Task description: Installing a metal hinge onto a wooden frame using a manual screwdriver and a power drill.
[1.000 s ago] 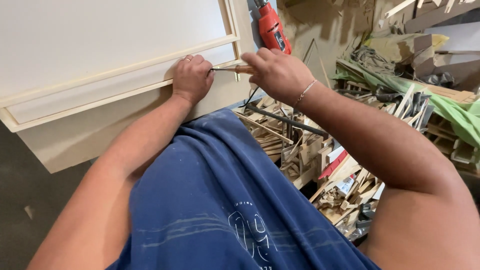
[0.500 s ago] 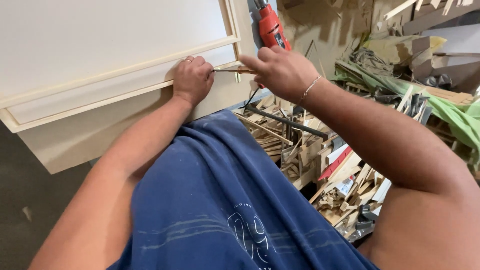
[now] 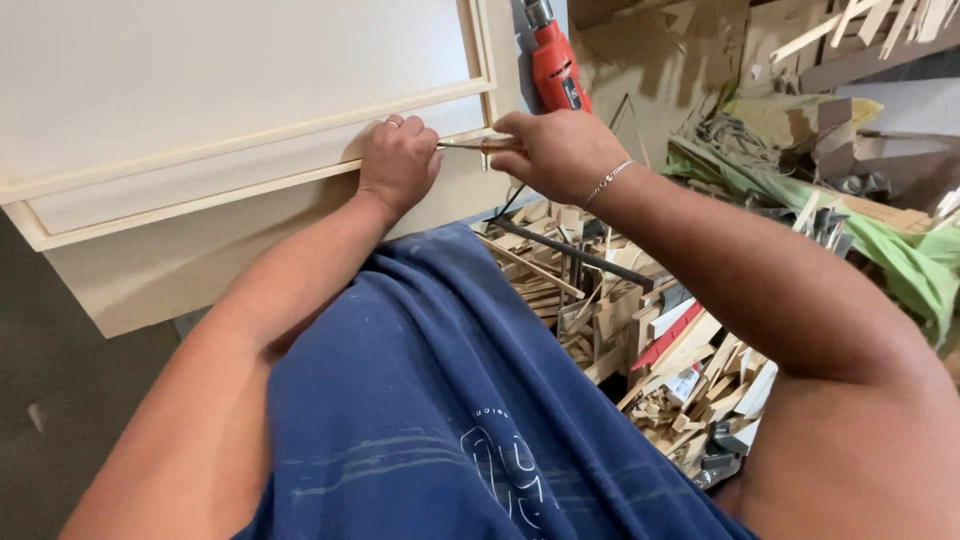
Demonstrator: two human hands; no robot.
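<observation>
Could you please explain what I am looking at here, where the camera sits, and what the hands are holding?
The camera is worn on a person's head and looks down past a blue shirt at their own bare hands. The left hand presses on a cream-painted panelled board, at its moulding strip. The right hand holds a thin, wood-handled tool against that strip; its tip is hidden. Behind stands a red power drill, and to the right lies a pile of wood offcuts.

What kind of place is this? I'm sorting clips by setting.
Most likely a woodworking or carpentry shop. A pale framed wood panel is being worked on by the left hand and right hand, a red power drill lies behind it, and a heap of wood offcuts fills the right side.
</observation>
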